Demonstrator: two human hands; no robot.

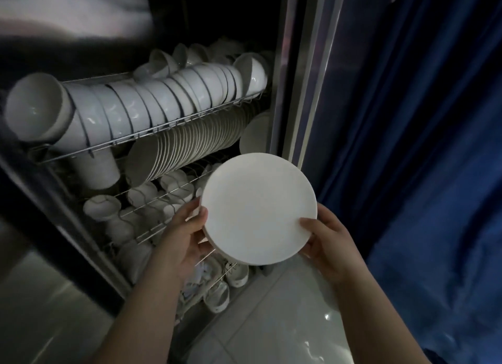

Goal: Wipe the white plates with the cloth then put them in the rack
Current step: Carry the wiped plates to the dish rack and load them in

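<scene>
white plate [258,209] between left hand [182,236] and right hand [330,241] (both gripping).

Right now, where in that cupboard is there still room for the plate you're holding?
Probably the narrow gap on the middle shelf, between the packed plate row and the lone plate by the frame, just above the held plate. The bowls on top and the small dishes below are crowded. Outside, the tiled floor beside the blue curtain is bare.

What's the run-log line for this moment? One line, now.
phase: racking | left hand: grips white plate | right hand: grips white plate | white plate: held before rack, not yet in | cloth: not seen
</scene>
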